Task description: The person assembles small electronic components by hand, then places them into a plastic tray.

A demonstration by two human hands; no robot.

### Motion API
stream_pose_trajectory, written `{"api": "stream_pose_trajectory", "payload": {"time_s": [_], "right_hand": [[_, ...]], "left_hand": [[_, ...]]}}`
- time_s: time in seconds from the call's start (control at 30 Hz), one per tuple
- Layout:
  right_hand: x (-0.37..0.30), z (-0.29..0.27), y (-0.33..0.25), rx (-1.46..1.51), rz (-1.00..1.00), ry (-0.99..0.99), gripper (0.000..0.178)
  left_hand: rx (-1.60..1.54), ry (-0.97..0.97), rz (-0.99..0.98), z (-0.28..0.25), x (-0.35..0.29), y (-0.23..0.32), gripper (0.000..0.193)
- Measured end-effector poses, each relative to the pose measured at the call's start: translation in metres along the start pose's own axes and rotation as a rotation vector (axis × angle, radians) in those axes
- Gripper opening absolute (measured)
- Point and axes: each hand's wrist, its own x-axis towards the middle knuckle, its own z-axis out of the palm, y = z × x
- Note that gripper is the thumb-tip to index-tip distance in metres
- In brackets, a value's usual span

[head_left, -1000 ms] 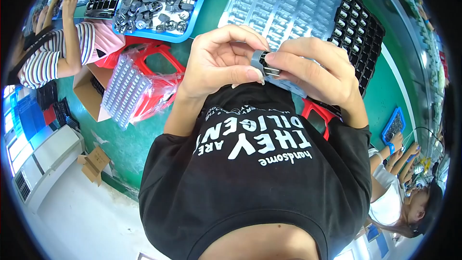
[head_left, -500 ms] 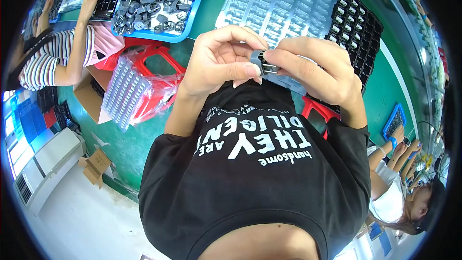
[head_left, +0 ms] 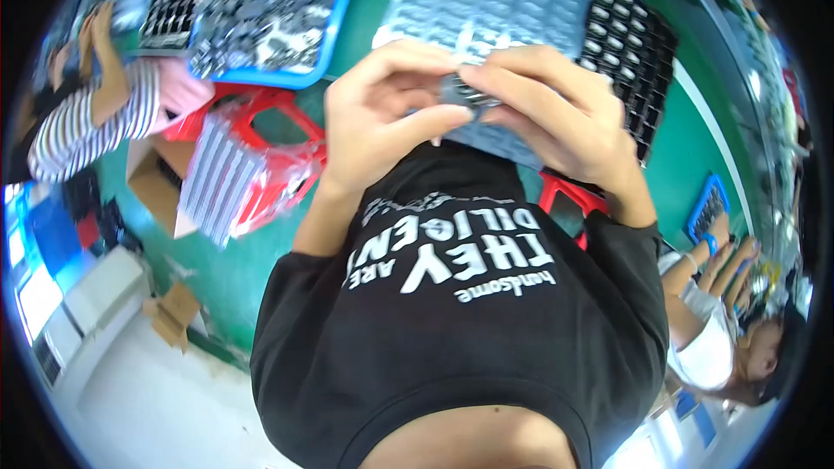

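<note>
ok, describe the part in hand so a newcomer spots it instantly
Find the black shirt; the left hand and right hand meet above it in view. Between them is a small grey part, held, unlike the loose pile in the blue tray.

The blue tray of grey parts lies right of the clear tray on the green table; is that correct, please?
Wrong side: the head view shows the blue tray of grey parts left of the clear tray on the green table.
</note>
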Motion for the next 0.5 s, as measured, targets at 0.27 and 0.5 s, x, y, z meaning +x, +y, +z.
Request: {"api": "stream_pose_trajectory", "payload": {"time_s": [0.27, 0.5], "right_hand": [[-0.032, 0.01, 0.01, 0.315, 0.255, 0.271, 0.015], [-0.14, -0.049, 0.057, -0.451, 0.597, 0.19, 0.008]], "left_hand": [[0.523, -0.009, 0.152, 0.002, 0.004, -0.017, 0.052], [1.976, 0.362, 0.243, -0.115, 0.013, 0.003, 0.059]]}}
